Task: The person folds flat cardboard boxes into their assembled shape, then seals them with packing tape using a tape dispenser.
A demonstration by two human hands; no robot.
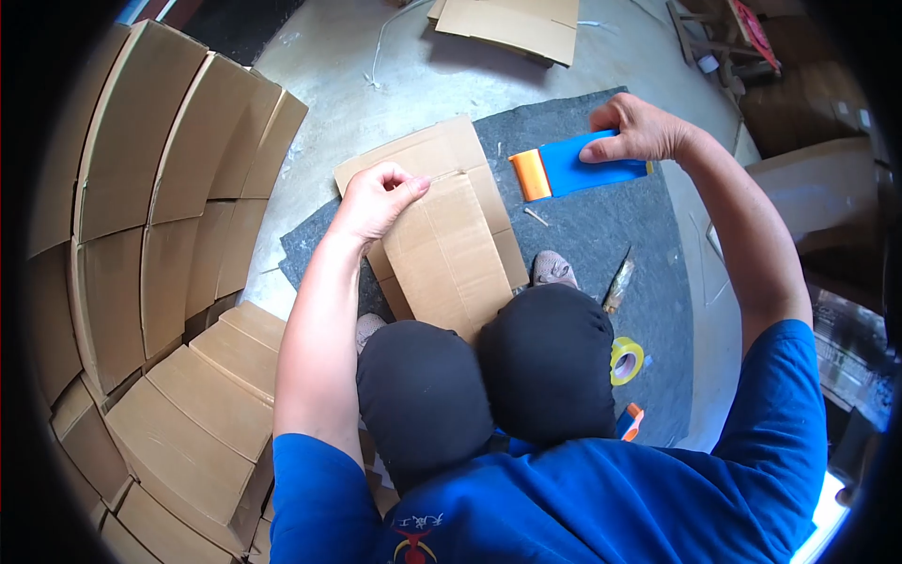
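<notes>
Brown cardboard cartons (178,150) stacked along the left, one row above another; insides out of sight, contents unknown. Next rightward, left hand (381,202): thumb and fingers pinching the upper edge of a folded cardboard piece (446,254). Piece lying between the two hands, touching only the left, in front of the dark-clad knees (545,362). Long axis from pinched edge back toward the lap, slanting rightward. Wider flaps beyond and beside; whether box or flat sheet, hard to tell.

Apart from it on the right, above the dark mat (662,310): blue tool (587,167), probably a tape dispenser, long axis roughly crosswise, orange roller-like end facing the cardboard, no contact. On the mat, nearer the body: slim tapered object (619,282), kind unclear; yellow tape roll (636,352), pale core showing; orange-and-blue item (630,422), partly hidden by clothing.

Farther right, right hand (639,132) gripping the tool's rear part, thumb across the blue face. Left hand nearer the cardboard; right hand well apart from it.
</notes>
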